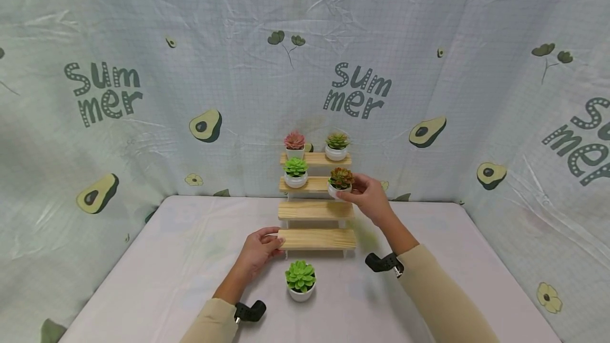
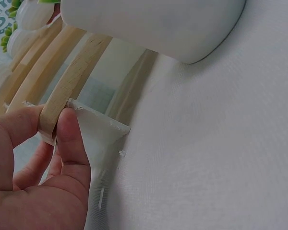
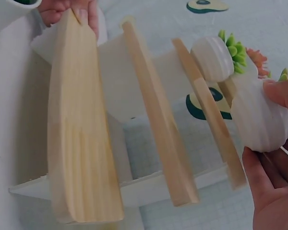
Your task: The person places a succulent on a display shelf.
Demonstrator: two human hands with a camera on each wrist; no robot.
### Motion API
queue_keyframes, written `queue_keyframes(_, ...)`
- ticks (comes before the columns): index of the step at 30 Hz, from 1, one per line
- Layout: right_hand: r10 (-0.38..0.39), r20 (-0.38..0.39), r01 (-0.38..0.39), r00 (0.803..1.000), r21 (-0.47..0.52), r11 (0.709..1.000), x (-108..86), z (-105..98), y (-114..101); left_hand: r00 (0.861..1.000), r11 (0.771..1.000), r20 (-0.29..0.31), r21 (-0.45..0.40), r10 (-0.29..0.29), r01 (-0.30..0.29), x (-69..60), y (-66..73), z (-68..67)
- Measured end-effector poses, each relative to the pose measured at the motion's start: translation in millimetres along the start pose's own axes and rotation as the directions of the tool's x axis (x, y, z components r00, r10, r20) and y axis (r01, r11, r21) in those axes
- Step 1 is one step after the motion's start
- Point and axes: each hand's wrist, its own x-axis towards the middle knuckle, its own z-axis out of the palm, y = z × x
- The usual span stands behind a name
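A tiered wooden stand [image 1: 316, 210] rises at the back of the table. My left hand [image 1: 259, 251] pinches the left end of its lowest shelf [image 2: 62, 91], thumb on one face and fingers on the other. My right hand [image 1: 370, 199] holds a reddish-green potted succulent [image 1: 341, 181] by its white pot [image 3: 261, 115], at the right end of the second shelf from the top. Whether that pot touches the shelf I cannot tell. On the same shelf's left end stands a bright green succulent [image 1: 296, 172]. The top shelf carries a pink succulent [image 1: 295, 144] and a green one [image 1: 337, 146].
Another green potted succulent [image 1: 301, 280] stands on the white-covered table [image 1: 190, 258] in front of the stand. Behind the stand hangs a patterned curtain [image 1: 267, 94], which also runs down both sides.
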Motion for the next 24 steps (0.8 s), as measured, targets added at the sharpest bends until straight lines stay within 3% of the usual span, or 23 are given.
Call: queue_keyframes(24,0.028,-0.05,-0.033,0.998,-0.089,0.996,26.6,3.2,0.4,1.0,1.0,0.009,0.007,-0.011,0.011,-0.3,-0.5,-0.7)
